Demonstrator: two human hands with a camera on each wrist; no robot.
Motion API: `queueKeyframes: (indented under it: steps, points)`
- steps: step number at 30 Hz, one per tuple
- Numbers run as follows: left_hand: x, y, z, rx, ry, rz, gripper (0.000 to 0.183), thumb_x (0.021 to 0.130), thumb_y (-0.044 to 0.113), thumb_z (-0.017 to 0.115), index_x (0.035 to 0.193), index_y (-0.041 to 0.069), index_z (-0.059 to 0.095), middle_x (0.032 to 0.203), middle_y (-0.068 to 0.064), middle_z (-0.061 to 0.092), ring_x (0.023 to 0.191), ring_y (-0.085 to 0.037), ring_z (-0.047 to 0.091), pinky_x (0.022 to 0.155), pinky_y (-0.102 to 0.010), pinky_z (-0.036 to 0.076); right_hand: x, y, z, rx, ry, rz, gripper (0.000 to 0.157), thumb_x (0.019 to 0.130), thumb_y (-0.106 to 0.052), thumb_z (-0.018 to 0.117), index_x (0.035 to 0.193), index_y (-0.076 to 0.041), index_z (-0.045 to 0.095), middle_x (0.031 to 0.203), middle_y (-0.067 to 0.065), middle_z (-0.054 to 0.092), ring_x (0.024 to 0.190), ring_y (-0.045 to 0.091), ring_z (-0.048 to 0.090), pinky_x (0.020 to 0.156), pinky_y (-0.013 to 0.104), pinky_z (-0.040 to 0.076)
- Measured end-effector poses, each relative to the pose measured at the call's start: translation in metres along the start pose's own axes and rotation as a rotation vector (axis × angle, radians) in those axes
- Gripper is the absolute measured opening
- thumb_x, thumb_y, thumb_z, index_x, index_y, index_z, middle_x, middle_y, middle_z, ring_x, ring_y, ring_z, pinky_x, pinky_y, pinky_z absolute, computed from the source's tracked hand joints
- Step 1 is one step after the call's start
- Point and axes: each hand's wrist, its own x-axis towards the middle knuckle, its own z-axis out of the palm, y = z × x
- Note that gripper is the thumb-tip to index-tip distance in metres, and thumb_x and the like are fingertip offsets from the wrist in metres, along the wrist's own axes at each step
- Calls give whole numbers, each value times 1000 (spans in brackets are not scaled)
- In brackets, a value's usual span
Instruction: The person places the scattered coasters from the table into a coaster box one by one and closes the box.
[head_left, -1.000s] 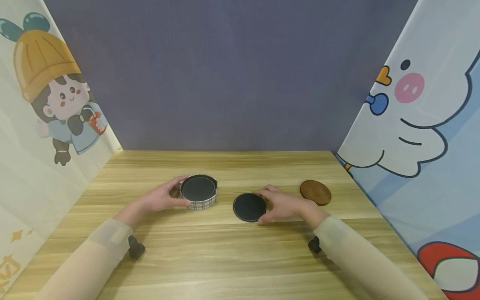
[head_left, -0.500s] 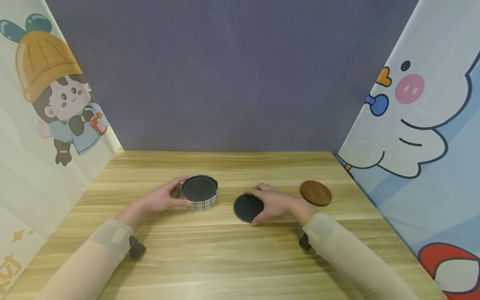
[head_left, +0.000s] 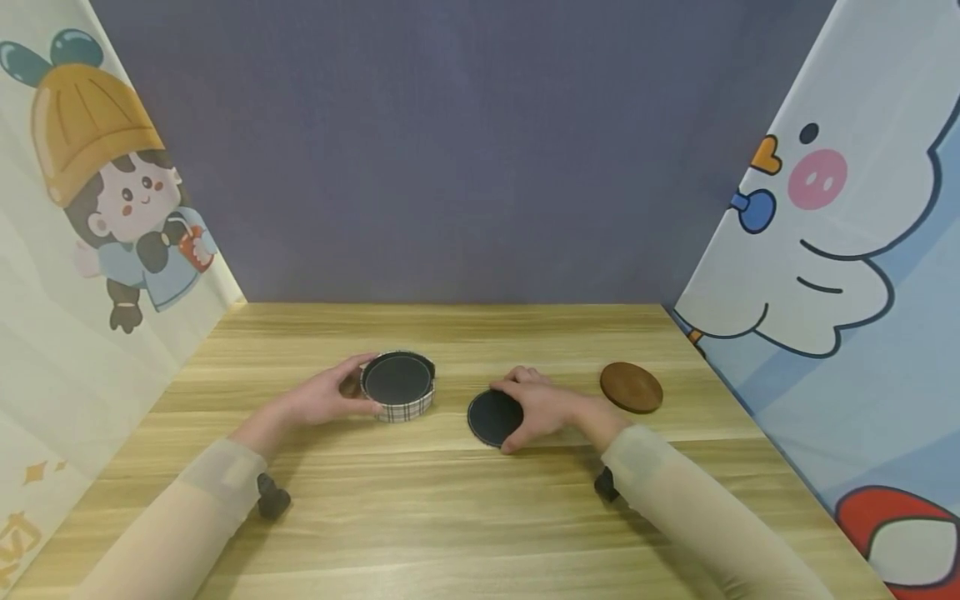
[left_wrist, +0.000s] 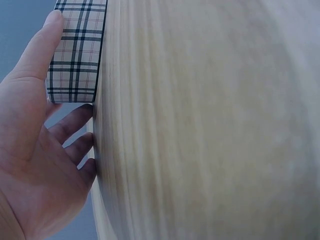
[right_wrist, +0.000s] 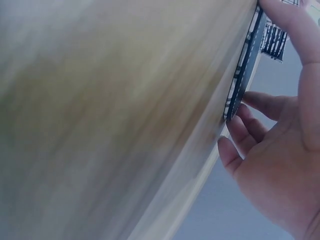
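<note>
A round plaid coaster holder [head_left: 405, 411] stands on the table at centre left, a black coaster [head_left: 397, 377] lying in its top. My left hand [head_left: 322, 397] grips its left side, thumb in front and fingers behind; the left wrist view shows the thumb on the plaid wall [left_wrist: 77, 55]. To the right, a loose black round coaster [head_left: 492, 417] with pale edge stitching lies under my right hand [head_left: 546, 408]. That hand pinches it by its edge between thumb and fingers. From the right wrist, the coaster's thin rim [right_wrist: 244, 65] appears edge-on, close to the tabletop.
A brown round wooden disc [head_left: 632, 387] lies at the right, beyond my right wrist. The wood-grain table [head_left: 420, 517] meets a dark grey back panel [head_left: 465, 150]. Cartoon-printed panels [head_left: 862, 275] flank both sides.
My right hand has moved slightly left over the loose coaster, covering more of it and closing on its edge. The left hand and the holder have stayed in place.
</note>
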Motion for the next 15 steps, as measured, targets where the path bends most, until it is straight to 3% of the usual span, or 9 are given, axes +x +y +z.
queueKeyframes:
  steps: [15]
  points:
    - [-1, 1, -1, -9, -3, 9, 102, 94, 42, 89, 173, 15, 30, 145, -21, 64, 142, -46, 59, 123, -72, 40, 0, 6, 0, 19, 70, -52, 108, 73, -48, 95, 165, -14, 50, 145, 12, 47, 131, 31, 42, 107, 53, 47]
